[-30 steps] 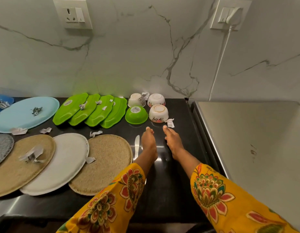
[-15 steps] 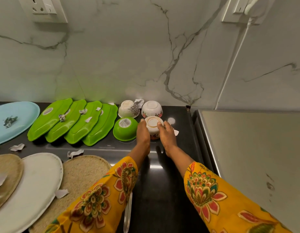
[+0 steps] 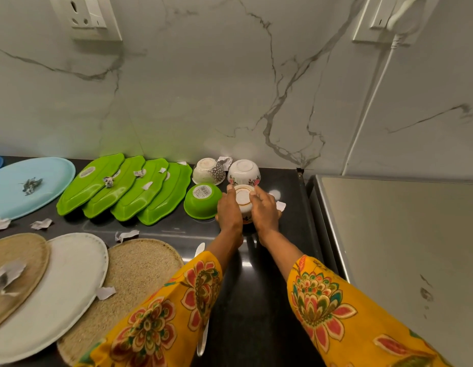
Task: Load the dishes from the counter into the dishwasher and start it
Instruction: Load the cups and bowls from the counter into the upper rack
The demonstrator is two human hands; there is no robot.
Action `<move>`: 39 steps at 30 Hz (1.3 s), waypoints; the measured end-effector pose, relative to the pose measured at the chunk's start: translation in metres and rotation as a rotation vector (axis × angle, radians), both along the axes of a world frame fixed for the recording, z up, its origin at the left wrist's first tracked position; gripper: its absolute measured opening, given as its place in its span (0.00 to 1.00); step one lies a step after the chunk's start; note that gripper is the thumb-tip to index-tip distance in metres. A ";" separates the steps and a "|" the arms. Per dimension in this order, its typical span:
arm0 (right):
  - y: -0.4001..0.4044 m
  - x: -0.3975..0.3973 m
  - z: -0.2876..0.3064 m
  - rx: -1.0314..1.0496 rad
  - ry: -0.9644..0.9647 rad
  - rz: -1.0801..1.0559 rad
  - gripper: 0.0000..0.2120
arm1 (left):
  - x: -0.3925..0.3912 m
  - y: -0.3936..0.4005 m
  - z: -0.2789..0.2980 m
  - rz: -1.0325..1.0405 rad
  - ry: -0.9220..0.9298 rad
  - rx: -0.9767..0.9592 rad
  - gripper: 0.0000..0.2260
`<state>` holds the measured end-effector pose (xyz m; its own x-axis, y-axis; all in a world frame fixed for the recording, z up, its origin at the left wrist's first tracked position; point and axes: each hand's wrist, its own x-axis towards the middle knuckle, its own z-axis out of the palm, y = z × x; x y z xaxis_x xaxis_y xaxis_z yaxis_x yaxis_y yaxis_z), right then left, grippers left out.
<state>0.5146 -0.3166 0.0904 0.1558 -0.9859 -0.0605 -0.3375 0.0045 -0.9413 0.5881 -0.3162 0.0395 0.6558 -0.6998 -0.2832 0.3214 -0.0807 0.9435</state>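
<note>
Marble wall [image 3: 203, 96] backs everything, and places below are given from the green bowl [image 3: 202, 200], which sits upside down on the black counter [image 3: 256, 300] with a barcode sticker on its base. Well to the right of that bowl lies a steel surface [image 3: 402, 247], raised a little above the counter. Far to its left rests a pale blue platter [image 3: 31, 186] with a dark scrap on it; nearer the camera and to the left of the bowl lie a white platter [image 3: 52, 287] and two woven mats, one tan [image 3: 15, 266], one speckled [image 3: 134, 274], all overlapping. Just left of the bowl, four green leaf-shaped plates [image 3: 124, 189] lean one over the next, strewn with torn paper bits [image 3: 108, 181]. Behind the bowl stand two more upturned bowls, one dotted [image 3: 208, 171], one floral [image 3: 243, 172]. Just right of the green bowl is a white floral bowl [image 3: 243, 201], also upside down, held between both hands: the left hand [image 3: 229, 211] curls against its left side, the right hand [image 3: 264, 207] wraps its right side, fingertips up at the foot ring. Whether it is lifted off the counter I cannot tell. A knife [image 3: 199, 250] lies nearer the camera, partly hidden by the yellow flowered sleeve [image 3: 161, 321].
</note>
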 end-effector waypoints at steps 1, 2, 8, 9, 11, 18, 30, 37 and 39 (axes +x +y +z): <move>0.007 -0.003 0.002 -0.013 -0.001 -0.006 0.19 | -0.001 0.004 0.001 0.000 -0.009 0.001 0.33; 0.015 -0.005 0.003 -0.023 0.009 -0.010 0.20 | -0.003 0.013 0.008 -0.007 -0.017 -0.001 0.32; 0.073 -0.030 0.008 -0.042 0.118 -0.020 0.25 | -0.018 0.071 0.023 -0.039 -0.037 0.058 0.27; 0.085 -0.036 0.008 -0.042 0.129 -0.024 0.26 | -0.023 0.087 0.028 -0.053 -0.025 0.069 0.27; 0.110 -0.046 0.007 -0.038 0.124 -0.030 0.26 | -0.031 0.121 0.040 -0.082 0.000 0.089 0.27; 0.205 -0.087 -0.002 -0.013 0.041 -0.076 0.26 | -0.070 0.225 0.051 -0.170 0.087 0.083 0.23; 0.327 -0.181 -0.011 0.039 0.006 -0.302 0.26 | -0.163 0.328 0.029 -0.320 0.154 0.084 0.16; 0.370 -0.248 -0.017 -0.025 0.080 -0.464 0.29 | -0.246 0.352 -0.001 -0.360 0.208 0.093 0.21; 0.380 -0.268 -0.023 -0.032 0.085 -0.510 0.28 | -0.268 0.359 -0.013 -0.400 0.180 0.104 0.21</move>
